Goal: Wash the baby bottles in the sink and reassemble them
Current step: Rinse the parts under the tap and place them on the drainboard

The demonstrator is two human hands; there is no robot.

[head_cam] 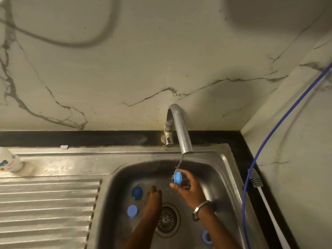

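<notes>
Pinching blue ring (177, 178) under tap (181, 133) — right hand (188, 187); left hand (152, 203) fingers straight, empty

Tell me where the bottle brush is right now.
In the head view, the bottle brush lies on the dark counter right of the sink, bristles pointing away, beside the blue cable.

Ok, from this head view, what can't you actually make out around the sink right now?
- Left hand: blurred, so finger pose and any contact are unclear.
- Blue ring at the sink's near side: partly hidden by the right forearm.
- White bottle on the drainboard: cut off by the left edge, label unreadable.
- Blue collar in the right hand: inside hidden by fingers.
</notes>
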